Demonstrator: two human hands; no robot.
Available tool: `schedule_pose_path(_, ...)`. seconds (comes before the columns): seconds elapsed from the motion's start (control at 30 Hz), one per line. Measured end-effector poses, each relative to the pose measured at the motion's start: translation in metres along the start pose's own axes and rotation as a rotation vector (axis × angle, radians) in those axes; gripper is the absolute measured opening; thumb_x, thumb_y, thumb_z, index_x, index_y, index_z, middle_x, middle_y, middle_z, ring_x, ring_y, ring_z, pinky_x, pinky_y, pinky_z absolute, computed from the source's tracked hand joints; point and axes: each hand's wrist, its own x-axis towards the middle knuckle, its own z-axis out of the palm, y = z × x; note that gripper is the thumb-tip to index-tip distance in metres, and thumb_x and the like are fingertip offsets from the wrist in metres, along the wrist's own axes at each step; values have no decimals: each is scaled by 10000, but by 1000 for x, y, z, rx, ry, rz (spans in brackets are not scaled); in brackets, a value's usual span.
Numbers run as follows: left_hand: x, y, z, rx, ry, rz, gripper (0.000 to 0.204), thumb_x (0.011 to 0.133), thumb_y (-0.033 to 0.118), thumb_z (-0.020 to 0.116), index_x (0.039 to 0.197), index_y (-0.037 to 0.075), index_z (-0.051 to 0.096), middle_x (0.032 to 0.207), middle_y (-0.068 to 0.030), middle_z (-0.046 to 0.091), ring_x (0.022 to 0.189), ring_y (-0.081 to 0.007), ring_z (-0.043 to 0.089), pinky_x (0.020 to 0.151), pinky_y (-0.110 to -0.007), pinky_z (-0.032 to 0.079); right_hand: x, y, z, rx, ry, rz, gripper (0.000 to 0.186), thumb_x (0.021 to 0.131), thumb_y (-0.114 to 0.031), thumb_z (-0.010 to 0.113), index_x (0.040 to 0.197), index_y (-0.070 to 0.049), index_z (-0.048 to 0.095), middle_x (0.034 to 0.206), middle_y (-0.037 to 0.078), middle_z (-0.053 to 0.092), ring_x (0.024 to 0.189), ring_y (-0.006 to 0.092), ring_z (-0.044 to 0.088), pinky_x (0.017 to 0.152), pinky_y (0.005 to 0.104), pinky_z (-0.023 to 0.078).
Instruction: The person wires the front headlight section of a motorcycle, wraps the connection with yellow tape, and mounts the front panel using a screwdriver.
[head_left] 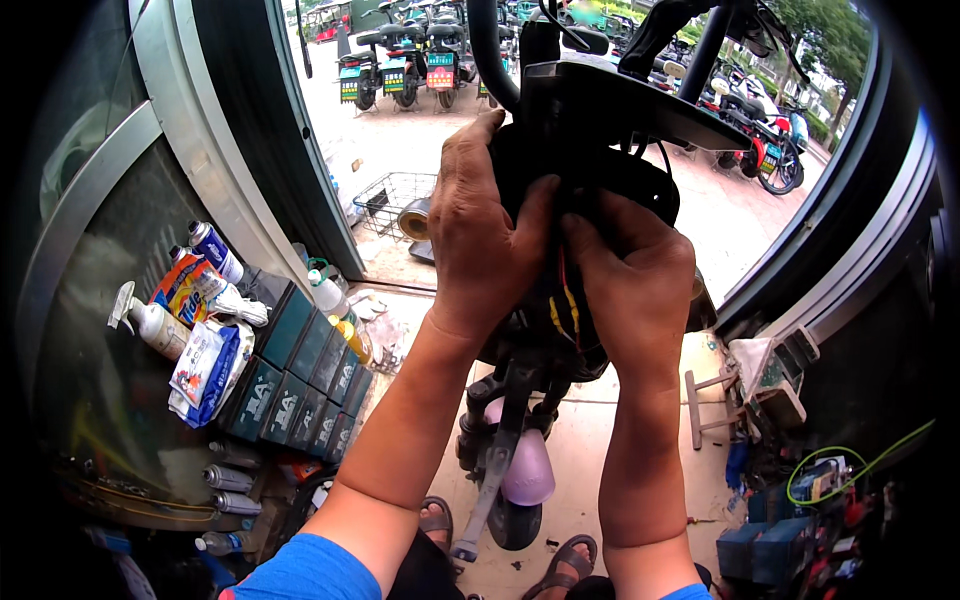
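My left hand (470, 210) grips the left side of a black scooter front housing (560, 135) below the handlebar, its thumb reaching into the dark middle. My right hand (635, 265) is curled at the housing's opening, thumb beside my left thumb; its fingertips and whatever they hold are hidden in shadow. Yellow and red wires (562, 310) hang between my wrists. Lower down are the black fork (510, 410), a pale purple mudguard (525, 470) and the front wheel (515, 525). A small display or lamp body at the top is too dark to tell apart.
Left: stacked battery blocks (295, 370) carrying bags and bottles, aerosol cans (228, 480) below. Beyond the doorway (335, 180) stand a wire basket (385, 200) and parked scooters (420, 60). Right: a small wooden stool (710, 405) and cluttered parts (785, 545). My sandalled feet (565, 570) are below.
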Motion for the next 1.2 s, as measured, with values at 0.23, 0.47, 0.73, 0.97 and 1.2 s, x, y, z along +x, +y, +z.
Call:
schedule_pose_path(0.23, 0, -4, -9, -32, -64, 43, 641, 922, 25, 748, 1509, -29, 495, 1367, -220, 625, 1239, -325, 660, 1087, -413, 511, -1, -1, -1, 117, 65, 124, 256, 977, -32, 765, 1216, 59, 760, 1012, 100, 813, 851, 101, 733, 774, 243, 577)
schedule_pose_path(0.47, 1, -4, -28, -264, -194, -83, 665, 928, -74, 649, 1562, -6, 461, 1447, -216, 597, 1372, -315, 601, 1189, -405, 442, -2, 7, -1, 133, 78, 43, 253, 996, -35, 758, 1234, 50, 761, 1066, 76, 806, 893, 101, 723, 829, 250, 575)
schedule_pose_path(0.73, -4, -16, -28, -305, -187, -42, 694, 930, -116, 557, 1601, -1, 421, 1506, -219, 550, 1447, -302, 537, 1231, -392, 386, 1, -2, 8, -353, 70, -133, 242, 977, -83, 759, 1166, 67, 779, 961, 133, 815, 853, 117, 730, 799, 265, 563)
schedule_pose_path(0.97, -4, -12, -27, -289, -179, -57, 687, 941, -97, 585, 1604, -4, 429, 1494, -225, 571, 1400, -316, 579, 1194, -386, 431, -5, -16, -2, -367, 129, -203, 239, 975, -158, 768, 1102, 43, 782, 886, 243, 767, 778, 344, 778, 718, 364, 573)
schedule_pose_path(1.2, 9, -3, -65, -95, -103, -57, 601, 980, -22, 651, 1562, 19, 509, 1505, -184, 612, 1337, -279, 633, 1060, -389, 541, -83, -33, -105, -635, -73, -445, 287, 924, -15, 791, 1206, 24, 752, 849, 145, 745, 654, 226, 699, 614, 324, 551)
